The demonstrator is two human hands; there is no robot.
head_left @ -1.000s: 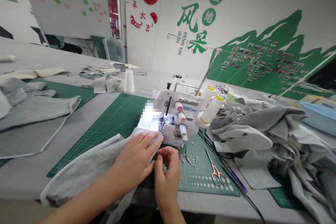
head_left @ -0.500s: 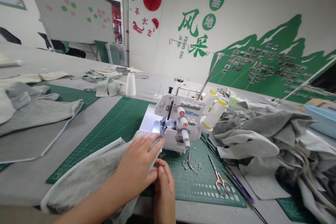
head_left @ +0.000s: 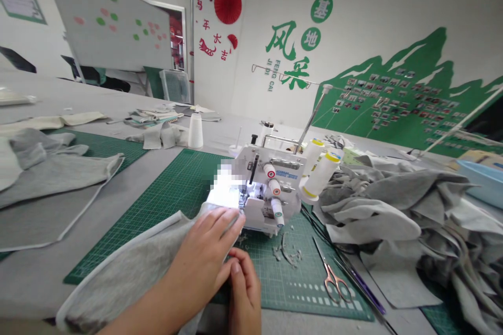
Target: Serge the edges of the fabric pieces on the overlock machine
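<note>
A length of grey fabric (head_left: 157,248) with a pale bound edge runs from the lower left up to a white overlock sewing machine (head_left: 271,180). My left hand (head_left: 208,251) lies over the fabric just in front of the presser foot, fingers stretched flat and thumb bent down toward my other hand. Below and to its right, my right hand (head_left: 245,285) has its fingers curled in a pinch at the fabric's near edge; the cloth between them is mostly hidden. White glare with a blocky patch covers the machine bed (head_left: 223,186), so the needle area shows only partly.
Copper-handled scissors (head_left: 334,277) and purple-handled tweezers (head_left: 365,288) lie right of the machine on the green cutting mat (head_left: 275,288), near thread scraps (head_left: 286,251). Grey cloth (head_left: 377,214) is heaped at right. A white thread cone (head_left: 195,131) and more cloth (head_left: 55,178) are at left.
The view has shifted slightly, so the scene sits a little lower. The machine bed has turned from softly lit to glaring white. Both hands keep nearly the same pose at the fabric.
</note>
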